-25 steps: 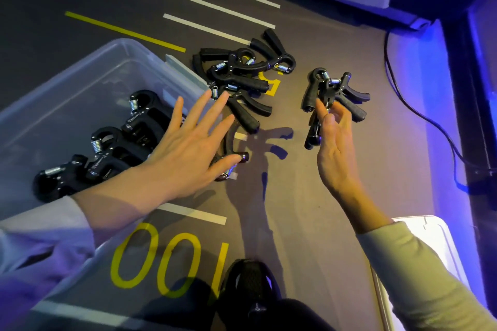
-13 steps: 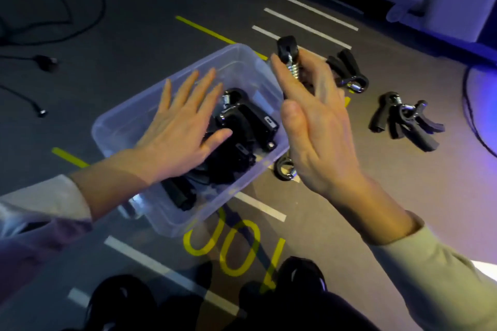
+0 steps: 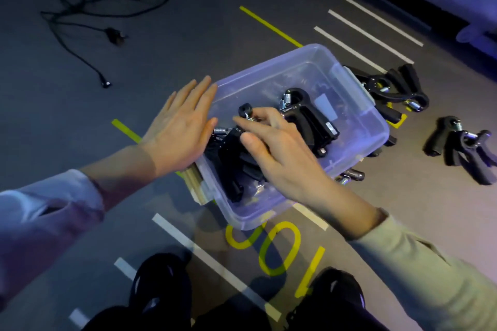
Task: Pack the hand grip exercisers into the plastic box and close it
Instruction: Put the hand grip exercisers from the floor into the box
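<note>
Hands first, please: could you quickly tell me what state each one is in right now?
Left hand: open and flat against the outside of the plastic box, holding nothing.
Right hand: fingers closed on a hand grip exerciser inside the box.

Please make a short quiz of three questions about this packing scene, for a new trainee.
1. True or false: the plastic box has its lid on.
2. Which hand is placing a hand grip exerciser inside the box? A) left B) right
3. Where does the left hand rest?

Key: 1. False, it is open. 2. B, the right hand. 3. Flat against the box's outer left wall.
</note>
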